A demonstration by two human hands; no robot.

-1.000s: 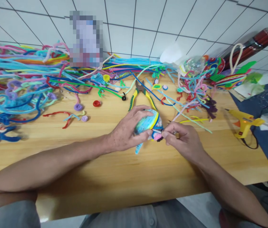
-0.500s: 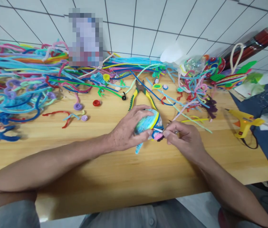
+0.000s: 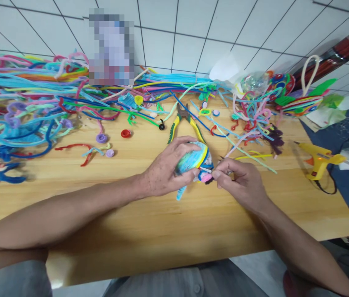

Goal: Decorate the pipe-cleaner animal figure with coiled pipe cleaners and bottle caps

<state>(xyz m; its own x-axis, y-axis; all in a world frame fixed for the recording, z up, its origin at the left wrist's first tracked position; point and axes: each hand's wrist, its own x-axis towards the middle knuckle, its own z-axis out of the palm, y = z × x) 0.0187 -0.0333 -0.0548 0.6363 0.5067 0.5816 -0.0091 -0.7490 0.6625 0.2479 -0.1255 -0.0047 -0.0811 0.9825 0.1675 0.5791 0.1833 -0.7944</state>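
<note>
My left hand [image 3: 170, 167] is wrapped over a rounded craft piece [image 3: 191, 159] made of coiled pipe cleaners, light blue with yellow and dark blue bands. A light-blue end sticks out below it, and a pink and black part [image 3: 206, 177] shows at its lower right. The fingers of my right hand [image 3: 239, 179] are pinched at that side on a thin whitish strip [image 3: 205, 169], whose kind is too small to tell. Just behind the craft piece lie pliers [image 3: 183, 113] with yellow-green handles, jaws pointing away from me.
Heaps of coloured pipe cleaners [image 3: 29, 111] cover the table's left and back. A yellow glue gun [image 3: 319, 161] lies at the right edge. Finished colourful pieces [image 3: 301, 103] stand at the back right. A red coil [image 3: 126, 133] and a purple coil [image 3: 101, 138] lie left of the pliers.
Both hands stay almost where they were, around the same craft piece. The view has shifted very slightly; nothing has been let go or taken hold of.
</note>
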